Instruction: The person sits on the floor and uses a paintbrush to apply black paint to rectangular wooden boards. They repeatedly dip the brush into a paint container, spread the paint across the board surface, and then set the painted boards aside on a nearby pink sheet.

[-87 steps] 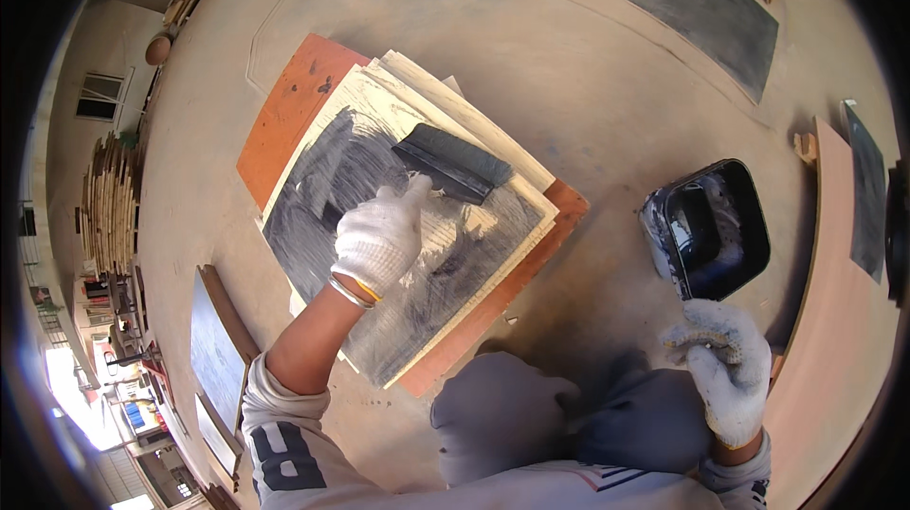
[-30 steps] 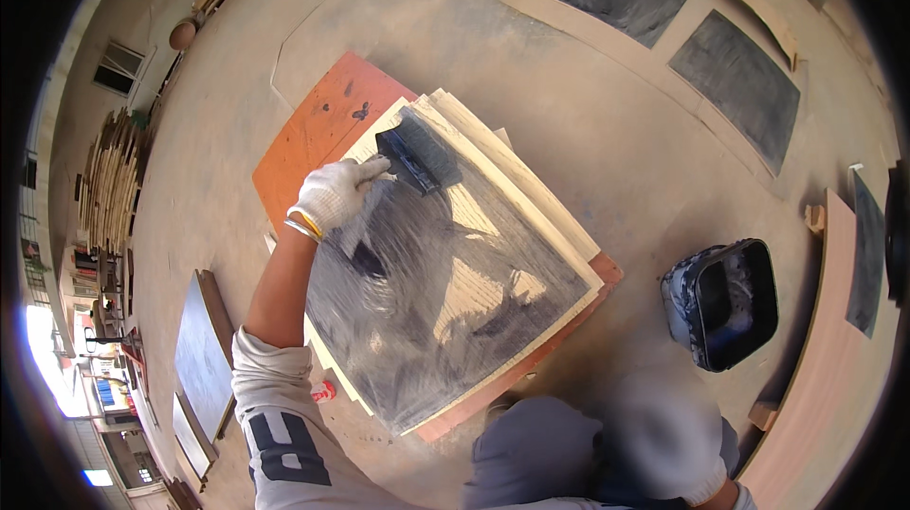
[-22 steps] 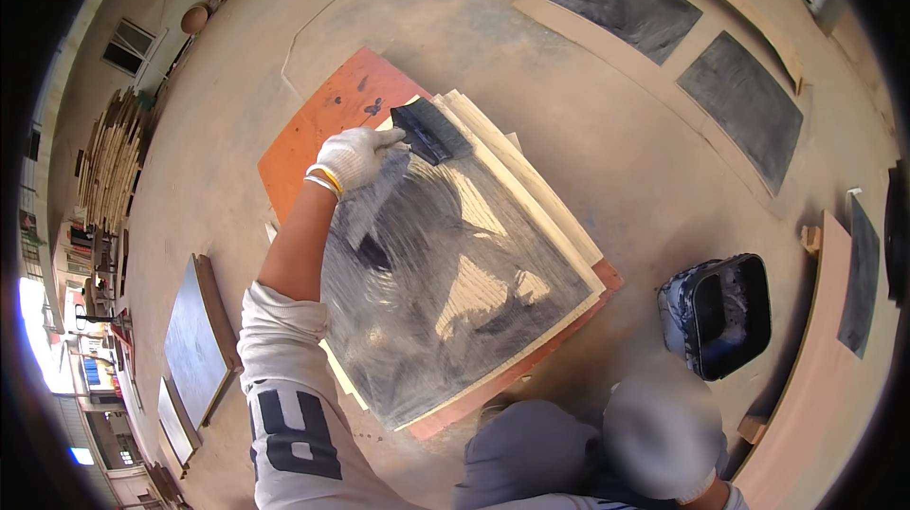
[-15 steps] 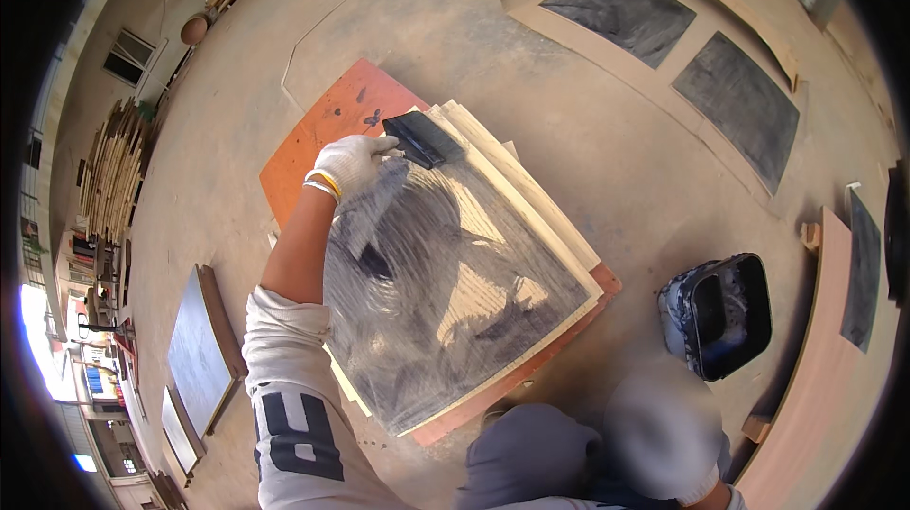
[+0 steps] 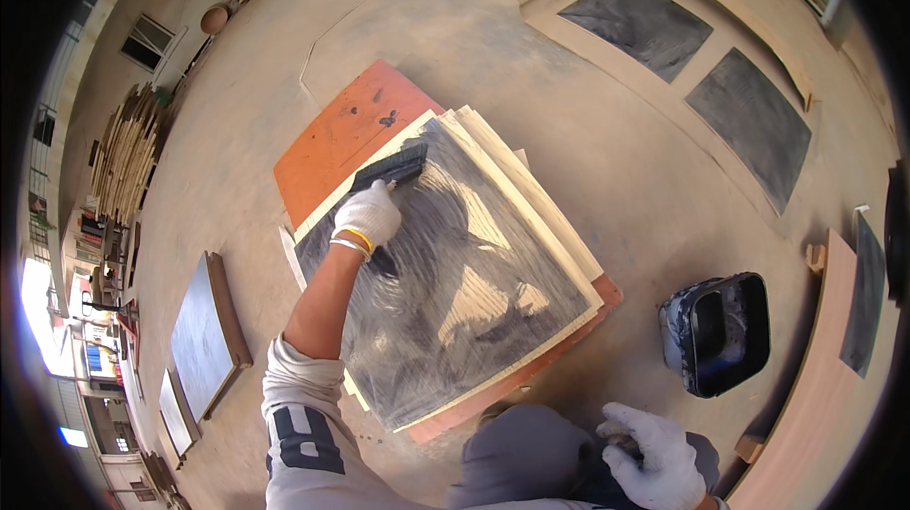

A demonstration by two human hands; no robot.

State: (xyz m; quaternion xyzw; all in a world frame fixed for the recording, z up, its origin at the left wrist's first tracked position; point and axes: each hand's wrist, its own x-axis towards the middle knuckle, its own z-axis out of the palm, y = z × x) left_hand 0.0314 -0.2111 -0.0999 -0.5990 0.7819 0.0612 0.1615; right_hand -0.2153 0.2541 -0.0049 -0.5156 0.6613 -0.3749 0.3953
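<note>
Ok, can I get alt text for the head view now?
A white-gloved left hand holds a wide black spreader along the upper-left edge of a dark-streaked board atop a stack. The gloved right hand hovers near a knee; a black bucket stands to the right.

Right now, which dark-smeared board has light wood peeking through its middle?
The central board, where the left hand holds the black spreader: yellowish patches show through. The three dark sheets at right look dark all over.
</note>
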